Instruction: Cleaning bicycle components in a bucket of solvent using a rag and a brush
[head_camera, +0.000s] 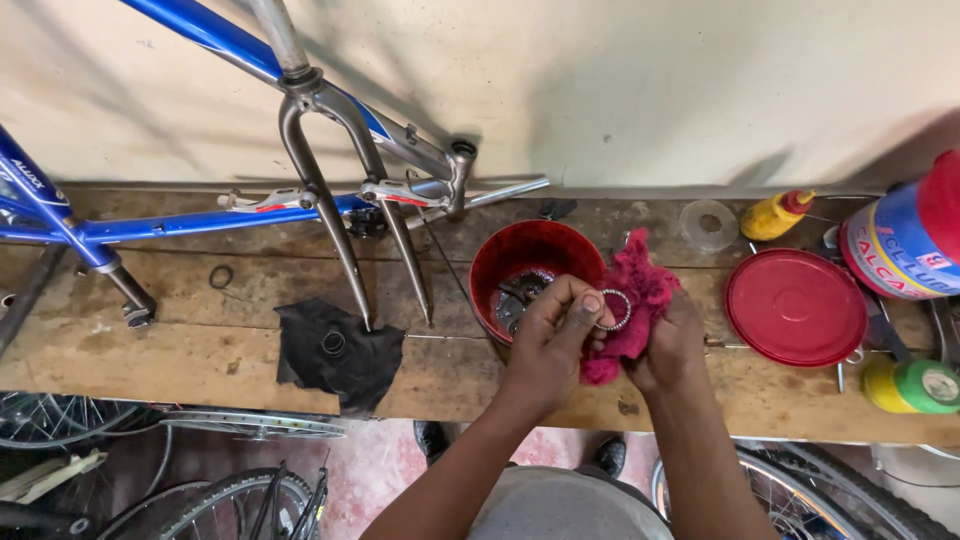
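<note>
Nearest the camera, spoked wheels (250, 425) with thin metal rims and knobbly black tyres lean under the bench (150, 350), whose rough, stained wooden planks run across the view. Above its front edge the left hand (553, 335) is curled narrow, thumb and fingertips pinching a small metal bearing ring (616, 309), a thin grey hoop studded with tiny balls. The ring lies pressed against a fuzzy crimson rag (640, 300), bunched and fibrous, which the right hand (668, 350) cups from beneath with its fingers closed around the cloth. Just behind the hands stands a round red plastic tub (530, 255), glossy inside, with dark greasy metal parts at its bottom. To the right lies its flat, circular red lid (796, 306), and beyond that a yellow squeeze bottle (776, 215) with a red cap on its side. To the left a crumpled black cloth (335, 350) carries a small ring. Farthest back, a blue bicycle frame (150, 225) with a slim grey metal fork (340, 200) rests against the pale wall.
</note>
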